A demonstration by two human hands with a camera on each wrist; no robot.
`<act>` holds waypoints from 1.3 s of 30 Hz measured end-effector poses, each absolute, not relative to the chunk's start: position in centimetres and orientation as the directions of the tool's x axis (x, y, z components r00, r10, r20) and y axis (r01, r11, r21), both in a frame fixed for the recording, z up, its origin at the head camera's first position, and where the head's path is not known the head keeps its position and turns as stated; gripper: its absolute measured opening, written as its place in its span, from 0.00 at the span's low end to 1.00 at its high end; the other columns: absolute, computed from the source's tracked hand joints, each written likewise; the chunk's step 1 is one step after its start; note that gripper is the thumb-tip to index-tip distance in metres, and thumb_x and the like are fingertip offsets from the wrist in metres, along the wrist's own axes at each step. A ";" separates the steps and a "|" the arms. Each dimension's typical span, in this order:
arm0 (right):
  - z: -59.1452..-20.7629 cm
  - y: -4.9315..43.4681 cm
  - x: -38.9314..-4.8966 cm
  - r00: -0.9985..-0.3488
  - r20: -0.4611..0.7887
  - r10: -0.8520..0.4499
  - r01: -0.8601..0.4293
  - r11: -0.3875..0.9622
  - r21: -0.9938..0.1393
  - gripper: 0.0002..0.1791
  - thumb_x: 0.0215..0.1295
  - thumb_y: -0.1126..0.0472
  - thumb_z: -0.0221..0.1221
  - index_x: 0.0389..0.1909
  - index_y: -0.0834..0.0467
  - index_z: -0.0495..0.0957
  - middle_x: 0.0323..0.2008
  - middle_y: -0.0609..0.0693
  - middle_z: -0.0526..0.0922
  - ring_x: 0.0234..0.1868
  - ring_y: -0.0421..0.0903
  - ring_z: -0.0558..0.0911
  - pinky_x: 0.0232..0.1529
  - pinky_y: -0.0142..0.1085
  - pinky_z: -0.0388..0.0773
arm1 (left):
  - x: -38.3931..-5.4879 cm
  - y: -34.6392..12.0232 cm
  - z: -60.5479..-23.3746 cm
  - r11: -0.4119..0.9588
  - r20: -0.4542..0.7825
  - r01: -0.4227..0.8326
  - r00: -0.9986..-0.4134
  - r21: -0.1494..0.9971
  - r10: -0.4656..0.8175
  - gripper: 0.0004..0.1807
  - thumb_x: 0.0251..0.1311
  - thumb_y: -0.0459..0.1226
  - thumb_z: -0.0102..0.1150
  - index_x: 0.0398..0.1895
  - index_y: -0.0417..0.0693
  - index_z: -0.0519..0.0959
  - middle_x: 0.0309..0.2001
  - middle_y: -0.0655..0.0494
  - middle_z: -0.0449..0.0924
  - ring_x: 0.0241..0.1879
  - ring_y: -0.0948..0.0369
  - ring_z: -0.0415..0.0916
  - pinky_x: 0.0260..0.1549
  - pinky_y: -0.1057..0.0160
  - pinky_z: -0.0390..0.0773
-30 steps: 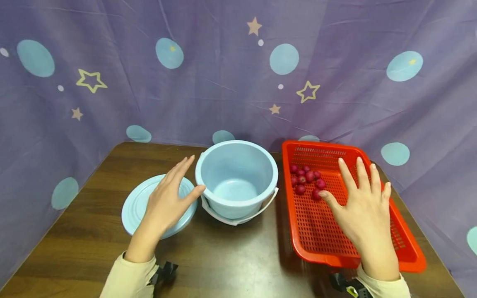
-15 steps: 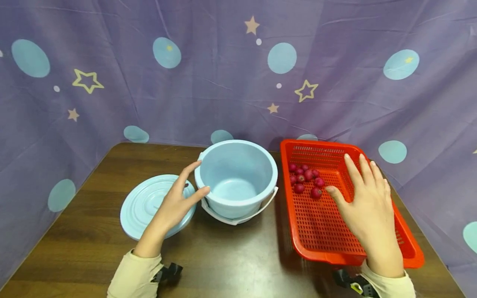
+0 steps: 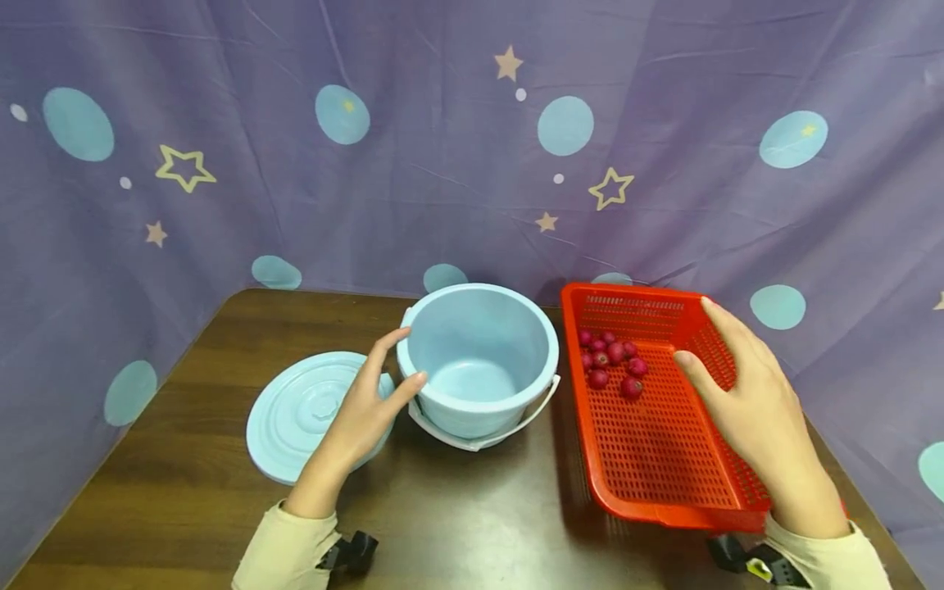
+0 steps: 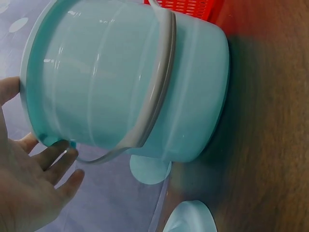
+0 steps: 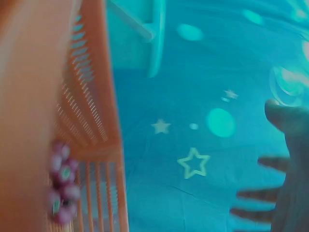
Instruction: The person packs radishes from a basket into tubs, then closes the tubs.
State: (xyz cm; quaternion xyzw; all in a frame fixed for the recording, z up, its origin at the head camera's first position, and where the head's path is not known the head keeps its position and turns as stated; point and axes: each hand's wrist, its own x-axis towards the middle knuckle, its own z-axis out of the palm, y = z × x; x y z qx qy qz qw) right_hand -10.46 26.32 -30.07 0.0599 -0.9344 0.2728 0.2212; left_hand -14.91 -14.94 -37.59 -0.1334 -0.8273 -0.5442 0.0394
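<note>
A light blue bucket [image 3: 475, 422] with a white handle stands upright mid-table, with nothing seen inside. My left hand [image 3: 361, 418] is at its left rim, thumb and fingers spread apart; in the left wrist view the fingertips of that hand [image 4: 29, 188] touch or nearly touch the rim. Beneath the left forearm lies a round light blue lid [image 3: 291, 422], partly covered. My right hand [image 3: 770, 426], holding nothing, hovers over the right side of a red perforated basket [image 3: 583, 430]. Several small, round, dark-red fruits [image 3: 615, 353] cluster at the basket's far left.
A brown wooden table [image 3: 147, 459] carries everything. Behind it hangs a purple curtain [image 3: 442, 188] with stars and dots. The bucket's handle [image 4: 154, 92] hangs down on the near side. Wood surface shows between bucket and basket.
My left hand has moved right from above the lid to the bucket's rim. My right hand has shifted right, away from the fruits. Bucket, lid and basket stay put.
</note>
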 end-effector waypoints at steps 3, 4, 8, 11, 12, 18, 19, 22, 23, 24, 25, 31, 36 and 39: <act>-29.2 26.8 -11.3 -0.905 0.404 -0.130 -0.317 0.840 -0.440 0.37 0.68 0.49 0.62 0.76 0.41 0.59 0.73 0.52 0.63 0.71 0.61 0.60 0.65 0.64 0.54 | -14.8 -15.0 -37.5 0.346 0.172 0.233 -0.965 0.909 0.197 0.35 0.69 0.53 0.56 0.75 0.69 0.55 0.74 0.51 0.54 0.69 0.47 0.57 0.61 0.36 0.60; -29.1 26.9 -11.7 -0.905 0.391 -0.167 -0.338 0.840 -0.425 0.37 0.68 0.49 0.63 0.75 0.42 0.60 0.72 0.52 0.64 0.71 0.61 0.61 0.65 0.63 0.55 | -14.8 -15.1 -37.5 0.344 0.161 0.224 -0.966 0.912 0.202 0.35 0.68 0.53 0.57 0.75 0.69 0.55 0.74 0.51 0.54 0.68 0.47 0.59 0.60 0.37 0.62; -29.1 27.4 -13.4 -0.906 0.354 -0.234 -0.378 0.823 -0.424 0.34 0.65 0.51 0.66 0.71 0.45 0.67 0.67 0.51 0.71 0.67 0.58 0.66 0.61 0.59 0.62 | -15.0 -15.2 -37.6 0.321 0.164 0.231 -0.961 0.918 0.220 0.36 0.69 0.50 0.58 0.76 0.66 0.54 0.72 0.49 0.57 0.64 0.48 0.63 0.58 0.42 0.66; -29.6 27.9 -14.8 -0.913 0.352 -0.208 -0.365 0.803 -0.471 0.30 0.64 0.51 0.67 0.67 0.46 0.72 0.61 0.50 0.77 0.59 0.53 0.74 0.55 0.47 0.68 | -15.2 -15.2 -37.6 0.308 0.193 0.259 -0.954 0.916 0.229 0.35 0.69 0.48 0.58 0.76 0.63 0.55 0.70 0.49 0.60 0.64 0.52 0.63 0.61 0.44 0.63; -29.9 28.1 -15.4 -0.918 0.348 -0.193 -0.354 0.793 -0.495 0.29 0.64 0.51 0.67 0.66 0.46 0.74 0.59 0.48 0.78 0.57 0.51 0.75 0.53 0.42 0.68 | -15.2 -15.2 -37.5 0.305 0.199 0.265 -0.952 0.915 0.231 0.35 0.69 0.47 0.58 0.76 0.63 0.55 0.70 0.49 0.60 0.64 0.53 0.62 0.62 0.45 0.62; -31.6 29.9 -18.7 -0.939 0.271 -0.214 -0.337 0.733 -0.590 0.22 0.67 0.54 0.65 0.61 0.45 0.78 0.52 0.46 0.81 0.45 0.38 0.79 0.42 0.28 0.73 | -15.2 -15.3 -37.3 0.314 0.189 0.257 -0.954 0.914 0.232 0.36 0.69 0.48 0.57 0.76 0.63 0.54 0.70 0.49 0.60 0.65 0.54 0.61 0.62 0.44 0.61; -32.0 30.3 -19.2 -0.937 0.259 -0.234 -0.346 0.722 -0.599 0.21 0.67 0.55 0.64 0.61 0.47 0.78 0.52 0.47 0.82 0.45 0.37 0.79 0.42 0.29 0.74 | -15.2 -15.3 -37.3 0.316 0.184 0.253 -0.955 0.914 0.233 0.36 0.70 0.49 0.57 0.76 0.63 0.54 0.70 0.49 0.60 0.65 0.53 0.61 0.62 0.44 0.60; -33.3 31.2 -20.5 -0.928 0.230 -0.292 -0.372 0.694 -0.617 0.21 0.67 0.58 0.64 0.60 0.53 0.78 0.50 0.53 0.82 0.44 0.35 0.79 0.43 0.29 0.74 | -15.1 -15.4 -37.3 0.320 0.179 0.252 -0.954 0.913 0.239 0.36 0.70 0.49 0.56 0.76 0.63 0.54 0.70 0.50 0.60 0.67 0.53 0.60 0.62 0.44 0.60; -33.8 31.4 -20.8 -0.925 0.222 -0.307 -0.377 0.689 -0.618 0.21 0.67 0.58 0.65 0.59 0.54 0.78 0.49 0.54 0.83 0.44 0.36 0.79 0.43 0.29 0.74 | -15.1 -15.4 -37.3 0.319 0.179 0.253 -0.953 0.913 0.243 0.36 0.70 0.49 0.56 0.76 0.62 0.53 0.70 0.50 0.59 0.67 0.53 0.60 0.62 0.44 0.60; -34.3 31.6 -21.2 -0.923 0.211 -0.320 -0.380 0.688 -0.618 0.21 0.67 0.58 0.65 0.59 0.55 0.78 0.49 0.55 0.83 0.43 0.36 0.79 0.43 0.30 0.75 | -15.1 -15.4 -37.3 0.319 0.179 0.254 -0.953 0.913 0.246 0.36 0.70 0.49 0.56 0.77 0.62 0.53 0.70 0.50 0.59 0.67 0.53 0.60 0.62 0.44 0.60; -34.8 31.8 -21.5 -0.922 0.200 -0.333 -0.382 0.690 -0.615 0.21 0.67 0.58 0.65 0.59 0.56 0.78 0.48 0.56 0.83 0.42 0.38 0.79 0.42 0.30 0.75 | -15.1 -15.4 -37.3 0.318 0.179 0.254 -0.952 0.913 0.247 0.36 0.70 0.49 0.56 0.77 0.62 0.53 0.70 0.50 0.59 0.67 0.54 0.60 0.62 0.43 0.60; -37.4 32.4 -22.5 -0.919 0.117 -0.376 -0.367 0.713 -0.597 0.19 0.64 0.58 0.67 0.54 0.62 0.81 0.44 0.58 0.84 0.39 0.46 0.81 0.38 0.36 0.78 | -15.1 -15.4 -37.2 0.315 0.178 0.256 -0.950 0.914 0.256 0.36 0.70 0.51 0.55 0.77 0.64 0.52 0.70 0.50 0.59 0.67 0.54 0.59 0.62 0.43 0.59; -38.9 32.6 -22.5 -0.908 0.043 -0.417 -0.366 0.737 -0.568 0.18 0.61 0.59 0.69 0.50 0.63 0.82 0.43 0.58 0.84 0.36 0.47 0.82 0.35 0.37 0.78 | -15.0 -15.5 -37.1 0.321 0.160 0.240 -0.953 0.916 0.256 0.37 0.70 0.52 0.55 0.77 0.67 0.52 0.71 0.52 0.59 0.68 0.55 0.59 0.63 0.43 0.60; -39.7 32.6 -22.7 -0.891 0.034 -0.452 -0.393 0.734 -0.554 0.17 0.60 0.61 0.70 0.48 0.62 0.83 0.42 0.56 0.85 0.34 0.45 0.81 0.33 0.37 0.77 | -14.9 -15.5 -37.1 0.326 0.151 0.232 -0.955 0.917 0.254 0.37 0.70 0.53 0.55 0.77 0.67 0.52 0.71 0.52 0.59 0.68 0.55 0.59 0.63 0.43 0.59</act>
